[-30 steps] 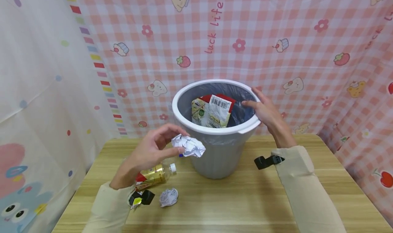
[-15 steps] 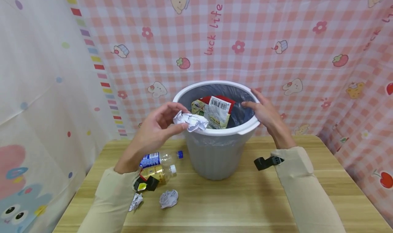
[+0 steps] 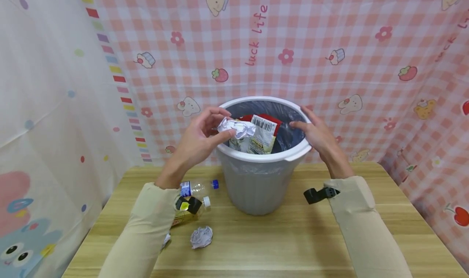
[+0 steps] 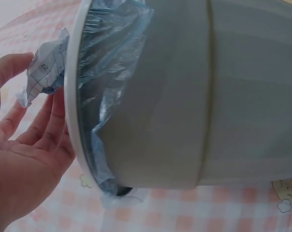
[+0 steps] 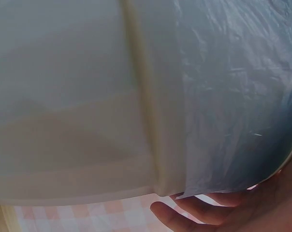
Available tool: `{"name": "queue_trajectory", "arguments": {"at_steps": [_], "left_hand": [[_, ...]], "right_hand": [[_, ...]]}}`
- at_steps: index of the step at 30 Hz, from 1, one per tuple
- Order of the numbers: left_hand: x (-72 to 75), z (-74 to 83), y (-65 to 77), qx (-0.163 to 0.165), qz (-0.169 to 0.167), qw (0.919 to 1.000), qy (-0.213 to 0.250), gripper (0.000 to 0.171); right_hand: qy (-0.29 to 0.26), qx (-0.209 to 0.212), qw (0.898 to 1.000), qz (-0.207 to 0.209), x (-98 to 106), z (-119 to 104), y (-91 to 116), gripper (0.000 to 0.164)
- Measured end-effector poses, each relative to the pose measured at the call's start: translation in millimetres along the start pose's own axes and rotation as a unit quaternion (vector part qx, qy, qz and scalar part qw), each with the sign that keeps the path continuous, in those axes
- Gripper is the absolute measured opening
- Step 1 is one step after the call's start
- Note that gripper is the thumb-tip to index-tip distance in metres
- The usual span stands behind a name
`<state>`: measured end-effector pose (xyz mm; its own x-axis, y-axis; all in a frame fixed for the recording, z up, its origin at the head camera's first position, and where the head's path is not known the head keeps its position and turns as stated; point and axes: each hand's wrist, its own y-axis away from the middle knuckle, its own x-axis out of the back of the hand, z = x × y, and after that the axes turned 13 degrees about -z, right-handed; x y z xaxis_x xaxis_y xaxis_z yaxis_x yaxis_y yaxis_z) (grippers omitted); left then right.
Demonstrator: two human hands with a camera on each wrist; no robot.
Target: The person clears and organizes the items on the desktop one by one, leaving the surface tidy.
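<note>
My left hand (image 3: pixel 196 137) pinches a crumpled white paper ball (image 3: pixel 239 128) over the left side of the trash can's opening. In the left wrist view, thumb and fingertips hold the paper ball (image 4: pixel 48 65) right at the white rim (image 4: pixel 73 92). The grey trash can (image 3: pixel 256 184) stands upright, lined with a thin plastic bag. My right hand (image 3: pixel 322 141) grips its rim at the right, thumb over the inside and fingers outside. Below the can's liner, the right wrist view shows fingers of the right hand (image 5: pixel 242 212). Red and yellow printed packaging (image 3: pixel 263 137) lies inside the can.
Left of the can, a clear bottle with a blue cap (image 3: pixel 198 187) and a bottle with a white cap (image 3: pixel 205 204) lie on the wooden table (image 3: pixel 278 245). Another paper ball (image 3: pixel 201 237) sits in front; one more peeks out by the left sleeve (image 3: pixel 139 229).
My left hand has lifted the paper ball up and to the right, from in front of the can to over its opening. The right hand has stayed on the rim.
</note>
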<state>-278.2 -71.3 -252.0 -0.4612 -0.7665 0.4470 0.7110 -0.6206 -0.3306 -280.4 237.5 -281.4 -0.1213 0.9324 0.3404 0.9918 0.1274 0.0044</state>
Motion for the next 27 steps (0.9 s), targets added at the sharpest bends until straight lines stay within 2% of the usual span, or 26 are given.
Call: {"name": "queue_trajectory", "arguments": {"at_steps": [10, 17, 27], "left_hand": [[-7.7, -8.7, -12.9, 0.007, 0.028, 0.9995, 0.010, 0.041], [-13.8, -9.3, -16.6, 0.030, 0.063, 0.9975, 0.004, 0.045], [-16.8, -9.4, -17.4, 0.051, 0.052, 0.9967, -0.036, 0.045]], "right_hand": [[0.003, -0.005, 1.000, 0.005, -0.7, 0.7, 0.2, 0.075], [0.004, -0.006, 1.000, 0.006, -0.8, 0.9, 0.0, 0.074], [0.012, -0.007, 1.000, 0.013, -1.2, -0.3, 0.2, 0.075]]}}
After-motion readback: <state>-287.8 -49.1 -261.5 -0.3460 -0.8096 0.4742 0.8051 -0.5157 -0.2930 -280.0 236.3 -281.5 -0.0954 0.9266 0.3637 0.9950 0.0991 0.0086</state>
